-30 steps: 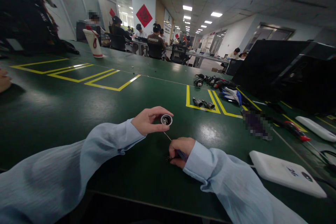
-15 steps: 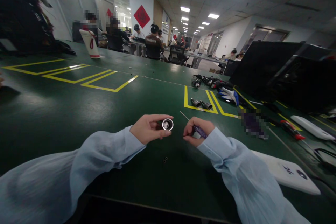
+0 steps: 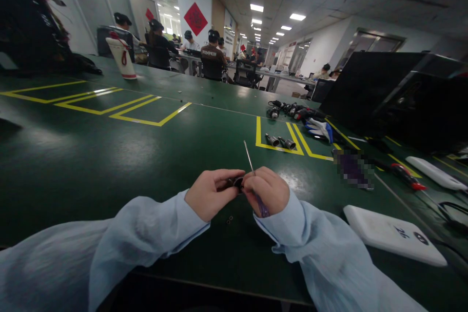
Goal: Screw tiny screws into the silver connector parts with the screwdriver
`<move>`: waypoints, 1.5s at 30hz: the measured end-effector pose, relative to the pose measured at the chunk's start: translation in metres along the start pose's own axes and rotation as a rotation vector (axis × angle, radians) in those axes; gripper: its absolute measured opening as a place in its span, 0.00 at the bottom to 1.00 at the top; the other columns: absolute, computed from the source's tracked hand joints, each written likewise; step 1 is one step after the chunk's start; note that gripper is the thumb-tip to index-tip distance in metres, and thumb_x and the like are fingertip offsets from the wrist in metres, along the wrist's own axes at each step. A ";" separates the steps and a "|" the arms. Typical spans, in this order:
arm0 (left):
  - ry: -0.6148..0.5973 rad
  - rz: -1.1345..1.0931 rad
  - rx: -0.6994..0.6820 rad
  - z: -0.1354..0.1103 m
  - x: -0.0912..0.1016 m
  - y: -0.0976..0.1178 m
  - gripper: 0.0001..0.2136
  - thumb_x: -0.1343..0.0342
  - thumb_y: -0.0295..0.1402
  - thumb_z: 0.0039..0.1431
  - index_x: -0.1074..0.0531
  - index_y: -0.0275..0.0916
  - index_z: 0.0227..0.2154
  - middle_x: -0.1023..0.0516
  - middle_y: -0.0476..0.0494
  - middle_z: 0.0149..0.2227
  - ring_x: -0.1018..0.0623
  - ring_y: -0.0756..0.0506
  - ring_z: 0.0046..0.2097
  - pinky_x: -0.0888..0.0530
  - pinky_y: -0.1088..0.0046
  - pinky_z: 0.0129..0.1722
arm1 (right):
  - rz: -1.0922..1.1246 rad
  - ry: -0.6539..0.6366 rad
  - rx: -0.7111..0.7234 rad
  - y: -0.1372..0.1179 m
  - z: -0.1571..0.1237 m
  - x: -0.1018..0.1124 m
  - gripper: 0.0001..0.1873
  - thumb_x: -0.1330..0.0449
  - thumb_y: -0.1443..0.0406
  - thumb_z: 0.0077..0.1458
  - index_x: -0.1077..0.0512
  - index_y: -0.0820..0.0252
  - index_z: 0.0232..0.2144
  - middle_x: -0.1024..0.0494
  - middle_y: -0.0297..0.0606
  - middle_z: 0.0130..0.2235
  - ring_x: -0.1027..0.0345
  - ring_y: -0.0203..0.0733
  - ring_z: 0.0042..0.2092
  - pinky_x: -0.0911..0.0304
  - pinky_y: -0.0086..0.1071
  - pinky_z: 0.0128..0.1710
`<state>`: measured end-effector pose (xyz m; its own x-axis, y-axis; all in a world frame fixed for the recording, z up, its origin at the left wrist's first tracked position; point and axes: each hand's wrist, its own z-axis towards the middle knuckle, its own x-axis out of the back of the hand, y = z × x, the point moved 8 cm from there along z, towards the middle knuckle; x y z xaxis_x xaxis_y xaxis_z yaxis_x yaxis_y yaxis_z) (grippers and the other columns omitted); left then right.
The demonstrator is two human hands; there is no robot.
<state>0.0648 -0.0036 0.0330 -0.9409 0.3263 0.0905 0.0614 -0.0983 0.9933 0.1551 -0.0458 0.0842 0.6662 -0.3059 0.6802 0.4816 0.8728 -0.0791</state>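
Between the thumb and fingers of my left hand point(image 3: 210, 194) is a small round metal cup-like part point(image 3: 238, 183), its open end toward my right hand. My right hand point(image 3: 268, 189) is closed around the purple handle of a screwdriver point(image 3: 249, 155), whose thin shaft points up and away. The fingertips of that hand touch the rim of the round part; whether they pinch anything small there is hidden. Below the hands, a few tiny dark rings or nuts point(image 3: 229, 220) lie on the green table point(image 3: 175, 156).
Two metal connector-like parts point(image 3: 287, 143) lie inside a yellow tape outline. Farther right are a white-and-blue glove point(image 3: 319, 130), a red-and-black screwdriver point(image 3: 407, 176) and a white power bank point(image 3: 395, 234). A paper cup point(image 3: 123, 58) stands at the far left.
My right hand has moved left to the round part, and its screwdriver has swung more upright. My left hand has turned the part's opening toward the right hand.
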 end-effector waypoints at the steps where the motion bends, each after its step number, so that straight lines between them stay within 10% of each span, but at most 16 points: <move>1: 0.018 0.004 0.006 0.000 0.000 0.000 0.18 0.44 0.22 0.39 0.29 0.32 0.38 0.23 0.42 0.37 0.24 0.44 0.39 0.28 0.63 0.44 | -0.035 0.009 0.000 -0.001 0.000 -0.001 0.07 0.51 0.72 0.51 0.37 0.60 0.24 0.30 0.39 0.25 0.40 0.37 0.29 0.42 0.28 0.29; 18: 0.326 -0.077 0.099 0.007 0.008 -0.002 0.12 0.42 0.21 0.27 0.27 0.32 0.23 0.23 0.46 0.22 0.23 0.45 0.27 0.27 0.72 0.28 | -0.499 0.069 0.001 -0.015 0.006 -0.011 0.16 0.53 0.73 0.53 0.33 0.62 0.18 0.30 0.38 0.20 0.42 0.38 0.25 0.45 0.31 0.25; 27: 0.337 -0.056 0.108 0.017 0.010 -0.014 0.09 0.42 0.22 0.33 0.27 0.31 0.24 0.24 0.47 0.20 0.24 0.48 0.24 0.27 0.74 0.26 | -0.106 0.124 -0.069 0.000 -0.002 0.007 0.09 0.50 0.70 0.52 0.30 0.63 0.27 0.25 0.40 0.28 0.35 0.37 0.31 0.39 0.30 0.31; 32: 0.297 0.010 0.078 0.020 0.013 -0.016 0.09 0.42 0.24 0.38 0.27 0.32 0.28 0.22 0.44 0.26 0.23 0.47 0.28 0.25 0.70 0.31 | 0.259 0.261 -0.417 0.024 -0.007 0.043 0.13 0.50 0.64 0.54 0.26 0.62 0.30 0.28 0.34 0.20 0.36 0.33 0.23 0.39 0.28 0.26; 37: 0.309 0.027 0.104 0.020 0.015 -0.017 0.09 0.42 0.24 0.39 0.27 0.32 0.28 0.23 0.45 0.25 0.23 0.47 0.27 0.24 0.71 0.30 | 0.417 0.207 -0.714 0.044 -0.020 0.033 0.15 0.48 0.62 0.51 0.28 0.62 0.20 0.31 0.32 0.14 0.38 0.31 0.17 0.42 0.25 0.18; 45: 0.299 0.039 0.063 0.021 0.012 -0.018 0.10 0.43 0.24 0.38 0.28 0.32 0.29 0.22 0.44 0.26 0.22 0.46 0.29 0.24 0.71 0.31 | 0.239 0.179 -0.509 0.032 -0.015 0.021 0.13 0.49 0.67 0.50 0.28 0.64 0.19 0.29 0.34 0.16 0.35 0.32 0.20 0.40 0.26 0.24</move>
<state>0.0594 0.0222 0.0180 -0.9931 0.0312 0.1129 0.1115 -0.0437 0.9928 0.1932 -0.0299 0.0853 0.8541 -0.2212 0.4708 0.4898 0.6467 -0.5847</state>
